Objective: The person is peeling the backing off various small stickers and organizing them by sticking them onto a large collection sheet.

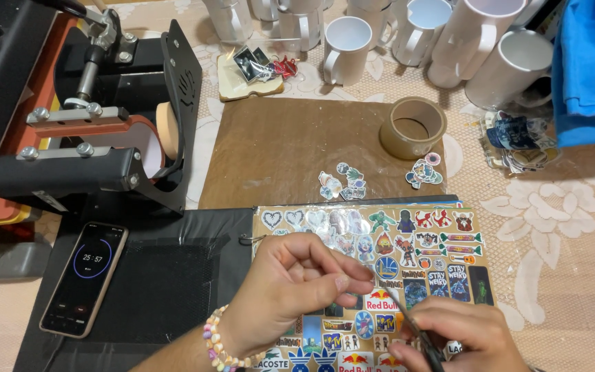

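Observation:
My left hand, with a bead bracelet on the wrist, hovers over a sticker sheet in an open binder, thumb and fingers pinched together; whether a small sticker is between them I cannot tell. My right hand at the bottom edge grips a thin dark tool, its tip pointing up toward the left fingertips. The sheet is covered with several colourful stickers.
A black mug heat press stands at the left, a phone showing a timer in front of it. A brown mat carries loose stickers and a tape roll. Several white mugs line the back; blue cloth lies far right.

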